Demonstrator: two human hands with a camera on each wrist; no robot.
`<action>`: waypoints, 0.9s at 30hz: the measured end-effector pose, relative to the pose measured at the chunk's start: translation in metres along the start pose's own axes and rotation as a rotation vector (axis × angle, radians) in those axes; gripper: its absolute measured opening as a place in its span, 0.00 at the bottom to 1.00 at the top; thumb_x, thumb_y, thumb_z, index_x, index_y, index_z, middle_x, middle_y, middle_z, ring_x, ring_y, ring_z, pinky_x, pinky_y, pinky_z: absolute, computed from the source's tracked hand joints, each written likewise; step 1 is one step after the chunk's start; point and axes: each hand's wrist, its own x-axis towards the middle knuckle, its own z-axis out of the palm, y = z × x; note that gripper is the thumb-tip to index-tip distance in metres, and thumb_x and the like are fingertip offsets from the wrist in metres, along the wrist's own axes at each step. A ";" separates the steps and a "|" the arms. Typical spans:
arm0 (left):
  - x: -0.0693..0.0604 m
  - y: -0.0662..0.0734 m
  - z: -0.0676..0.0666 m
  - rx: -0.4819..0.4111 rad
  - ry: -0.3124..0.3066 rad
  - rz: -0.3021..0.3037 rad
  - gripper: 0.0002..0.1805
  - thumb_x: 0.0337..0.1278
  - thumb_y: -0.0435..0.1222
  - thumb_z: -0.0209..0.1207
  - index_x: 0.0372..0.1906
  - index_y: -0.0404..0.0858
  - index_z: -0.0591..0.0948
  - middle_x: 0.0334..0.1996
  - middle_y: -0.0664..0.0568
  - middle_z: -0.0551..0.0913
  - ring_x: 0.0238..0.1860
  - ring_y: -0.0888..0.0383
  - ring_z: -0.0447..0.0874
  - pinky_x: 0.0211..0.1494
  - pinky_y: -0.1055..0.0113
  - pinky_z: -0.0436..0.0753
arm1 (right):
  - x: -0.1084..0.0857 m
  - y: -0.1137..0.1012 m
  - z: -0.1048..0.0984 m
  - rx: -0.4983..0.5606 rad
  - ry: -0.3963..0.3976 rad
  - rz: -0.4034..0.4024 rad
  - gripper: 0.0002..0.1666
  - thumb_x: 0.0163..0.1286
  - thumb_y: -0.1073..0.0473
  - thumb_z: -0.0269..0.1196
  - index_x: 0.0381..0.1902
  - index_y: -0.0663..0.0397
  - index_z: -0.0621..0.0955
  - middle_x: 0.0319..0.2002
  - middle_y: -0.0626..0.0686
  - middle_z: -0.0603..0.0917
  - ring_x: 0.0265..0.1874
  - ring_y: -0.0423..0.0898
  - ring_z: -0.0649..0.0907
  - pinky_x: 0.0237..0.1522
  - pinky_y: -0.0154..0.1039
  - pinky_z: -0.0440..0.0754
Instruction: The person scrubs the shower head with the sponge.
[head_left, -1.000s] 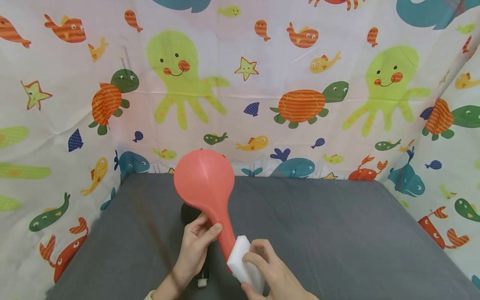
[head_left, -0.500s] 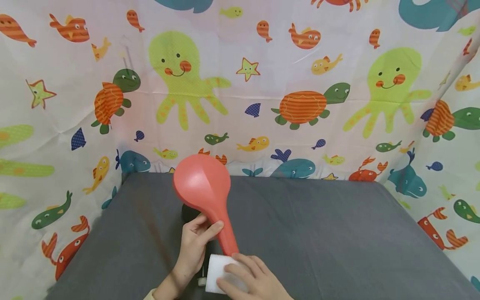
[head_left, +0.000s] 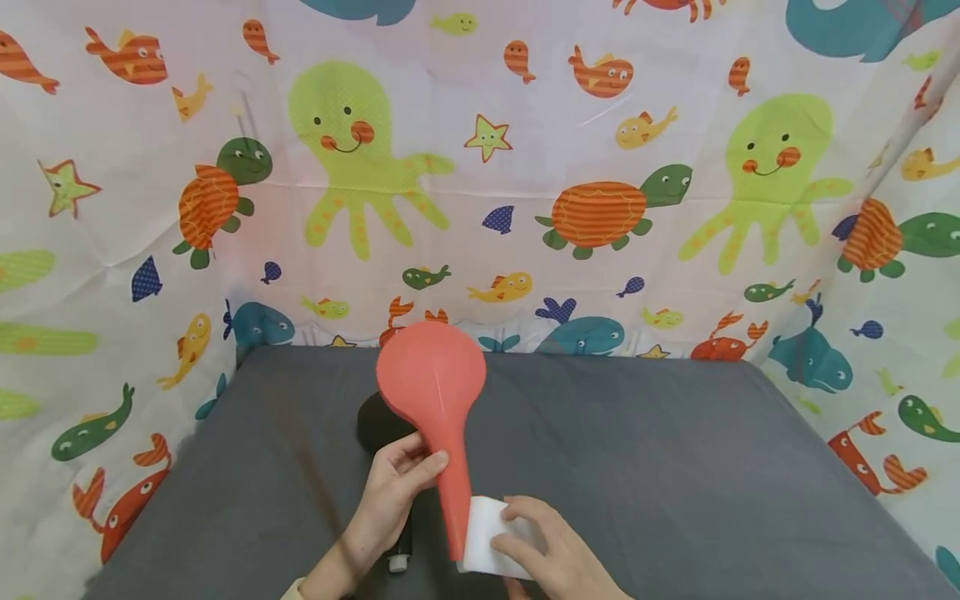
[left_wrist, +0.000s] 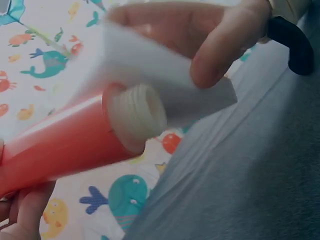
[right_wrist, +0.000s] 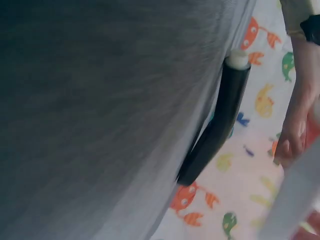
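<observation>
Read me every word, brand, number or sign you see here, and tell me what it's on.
None that can be read.
The red handled object, white block and black object show no readable lettering; the backdrop shows only sea-creature pictures.

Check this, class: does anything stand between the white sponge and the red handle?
Nothing visible does: the white sponge, in the right grip, sits beside the red handle, near its end; contact is unclear. The left grip holds the handle higher.
</observation>
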 end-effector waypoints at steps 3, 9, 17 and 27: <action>0.003 -0.009 0.005 0.022 -0.062 -0.056 0.19 0.59 0.27 0.55 0.53 0.20 0.71 0.40 0.49 0.82 0.38 0.59 0.82 0.41 0.65 0.81 | -0.010 0.002 -0.009 -0.064 0.010 0.087 0.18 0.66 0.50 0.52 0.50 0.52 0.73 0.55 0.59 0.66 0.43 0.47 0.75 0.36 0.31 0.77; 0.013 -0.031 0.018 0.035 -0.042 -0.248 0.23 0.58 0.31 0.58 0.55 0.20 0.70 0.39 0.46 0.83 0.38 0.58 0.83 0.42 0.64 0.81 | -0.025 0.004 -0.025 -0.232 0.022 0.403 0.30 0.52 0.51 0.70 0.51 0.53 0.73 0.49 0.51 0.71 0.37 0.40 0.75 0.27 0.28 0.76; 0.026 -0.059 0.023 0.041 0.029 -0.336 0.24 0.58 0.32 0.59 0.54 0.19 0.70 0.39 0.43 0.83 0.35 0.58 0.84 0.43 0.64 0.82 | -0.036 0.007 -0.028 -0.349 -0.024 0.677 0.30 0.47 0.55 0.72 0.45 0.59 0.73 0.35 0.51 0.68 0.27 0.41 0.69 0.20 0.30 0.71; 0.032 -0.086 0.022 0.047 0.077 -0.373 0.21 0.60 0.33 0.57 0.49 0.18 0.72 0.36 0.47 0.81 0.37 0.59 0.82 0.44 0.65 0.81 | -0.040 0.014 -0.021 -0.370 -0.158 0.792 0.29 0.51 0.47 0.69 0.39 0.63 0.73 0.32 0.53 0.64 0.26 0.44 0.67 0.20 0.34 0.70</action>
